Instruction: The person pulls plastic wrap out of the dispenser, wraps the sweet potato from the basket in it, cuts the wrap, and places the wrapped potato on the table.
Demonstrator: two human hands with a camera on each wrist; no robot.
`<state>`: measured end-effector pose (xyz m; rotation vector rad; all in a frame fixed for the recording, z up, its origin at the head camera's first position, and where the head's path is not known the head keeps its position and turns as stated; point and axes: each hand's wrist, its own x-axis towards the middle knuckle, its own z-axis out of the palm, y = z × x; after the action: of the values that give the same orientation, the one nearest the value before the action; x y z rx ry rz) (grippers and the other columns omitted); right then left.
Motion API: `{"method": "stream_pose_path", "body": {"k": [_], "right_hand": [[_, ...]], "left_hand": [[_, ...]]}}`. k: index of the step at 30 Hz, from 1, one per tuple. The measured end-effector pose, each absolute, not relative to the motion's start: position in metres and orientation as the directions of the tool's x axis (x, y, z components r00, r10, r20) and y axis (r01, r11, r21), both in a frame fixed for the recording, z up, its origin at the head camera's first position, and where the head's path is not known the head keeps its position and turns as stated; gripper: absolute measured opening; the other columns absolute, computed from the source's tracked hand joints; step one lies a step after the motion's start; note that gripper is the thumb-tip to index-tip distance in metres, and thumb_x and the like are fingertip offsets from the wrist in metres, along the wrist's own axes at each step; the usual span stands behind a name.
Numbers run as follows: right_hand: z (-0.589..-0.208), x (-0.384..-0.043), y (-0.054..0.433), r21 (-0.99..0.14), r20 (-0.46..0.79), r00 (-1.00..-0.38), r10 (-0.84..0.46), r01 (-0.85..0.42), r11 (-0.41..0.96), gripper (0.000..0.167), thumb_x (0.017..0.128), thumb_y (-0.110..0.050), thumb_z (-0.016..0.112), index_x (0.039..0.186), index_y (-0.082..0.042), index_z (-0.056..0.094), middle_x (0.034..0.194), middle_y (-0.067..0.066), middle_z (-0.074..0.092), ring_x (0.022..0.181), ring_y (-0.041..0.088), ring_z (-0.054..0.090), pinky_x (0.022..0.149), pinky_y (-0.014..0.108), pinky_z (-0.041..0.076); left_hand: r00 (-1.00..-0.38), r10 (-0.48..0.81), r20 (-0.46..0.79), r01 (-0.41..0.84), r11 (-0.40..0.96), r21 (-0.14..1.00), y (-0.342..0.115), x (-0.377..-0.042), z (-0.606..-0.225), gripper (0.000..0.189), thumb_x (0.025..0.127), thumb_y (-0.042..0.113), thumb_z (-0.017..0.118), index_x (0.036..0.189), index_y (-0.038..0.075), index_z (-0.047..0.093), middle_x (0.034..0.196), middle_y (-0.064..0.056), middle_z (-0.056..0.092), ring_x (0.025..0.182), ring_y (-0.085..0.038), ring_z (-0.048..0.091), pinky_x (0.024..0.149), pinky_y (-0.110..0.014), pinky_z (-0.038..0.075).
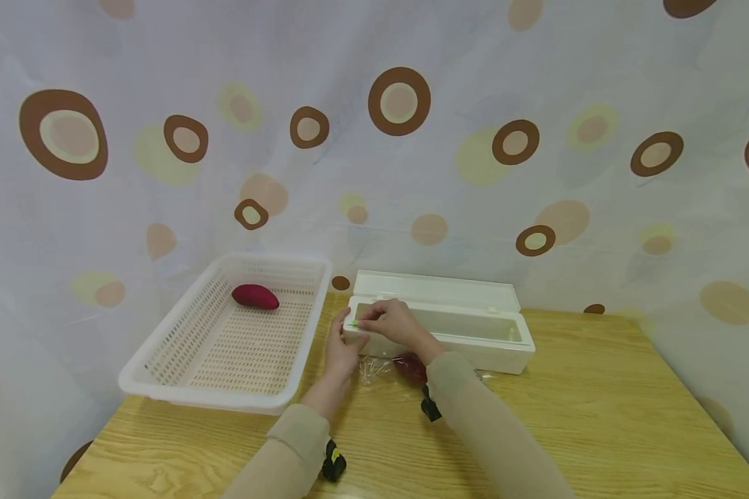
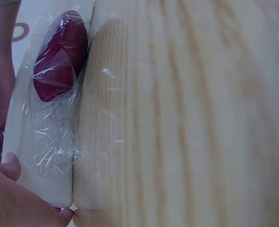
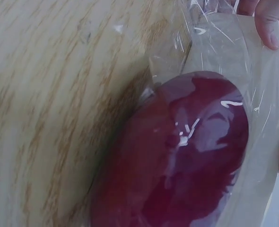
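A long white cling film box stands on the table with its lid raised at the back. My left hand grips its left end, thumb on the front face. At that same end, my right hand pinches a small green slider on the top front edge. Clear film hangs from the front of the box over a dark red sweet potato, which lies against the box's front. My right forearm partly hides this sweet potato in the head view.
A white perforated basket stands to the left, with another dark red sweet potato inside it. Behind the wooden table hangs a patterned sheet with brown rings. Black straps are around both wrists.
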<state>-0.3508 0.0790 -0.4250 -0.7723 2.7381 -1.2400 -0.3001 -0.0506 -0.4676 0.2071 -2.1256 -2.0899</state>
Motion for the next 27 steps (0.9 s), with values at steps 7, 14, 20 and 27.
{"method": "stream_pose_path", "body": {"k": [7,14,20,27], "right_hand": [[-0.4254,-0.3524,0.0839,-0.726,0.177,-0.864,-0.472,-0.438,0.530,0.010,0.085,-0.021,0.070,0.088,-0.011,0.072,0.087,0.001,0.069,0.084,0.015,0.064,0.077,0.031,0.053],[-0.4248,-0.3529,0.0856,-0.714,0.194,-0.860,-0.472,-0.454,0.533,0.010,0.085,-0.017,0.070,0.085,-0.007,0.070,0.088,0.004,0.068,0.086,0.018,0.064,0.076,0.029,0.053],[-0.4217,-0.3506,0.0864,-0.688,0.199,-0.862,-0.467,-0.462,0.560,0.009,0.084,-0.016,0.071,0.084,-0.007,0.069,0.087,0.003,0.067,0.082,0.015,0.059,0.074,0.028,0.049],[-0.4211,-0.3498,0.0883,-0.646,0.205,-0.853,-0.480,-0.487,0.588,0.009,0.085,-0.017,0.070,0.084,-0.008,0.069,0.084,0.001,0.066,0.080,0.013,0.058,0.075,0.030,0.048]], "left_hand": [[-0.982,-0.190,0.006,0.007,-0.005,1.000,-0.0508,-0.3010,-0.4690,0.064,0.086,-0.003,0.061,0.142,0.018,0.039,0.133,-0.022,0.041,0.114,-0.036,0.050,0.088,-0.039,0.049],[-0.982,-0.188,0.018,0.021,-0.016,1.000,-0.0508,-0.3003,-0.4678,0.063,0.086,-0.006,0.060,0.142,0.015,0.039,0.129,-0.022,0.040,0.106,-0.030,0.048,0.081,-0.031,0.047],[-0.981,-0.195,0.017,0.022,-0.023,0.999,-0.0502,-0.2999,-0.4665,0.063,0.086,-0.007,0.059,0.142,0.015,0.039,0.127,-0.022,0.040,0.103,-0.027,0.048,0.079,-0.029,0.047],[-0.978,-0.207,0.021,0.025,-0.019,1.000,-0.0496,-0.3007,-0.4678,0.062,0.086,-0.007,0.059,0.141,0.014,0.040,0.127,-0.022,0.041,0.101,-0.027,0.048,0.078,-0.029,0.047]]}}
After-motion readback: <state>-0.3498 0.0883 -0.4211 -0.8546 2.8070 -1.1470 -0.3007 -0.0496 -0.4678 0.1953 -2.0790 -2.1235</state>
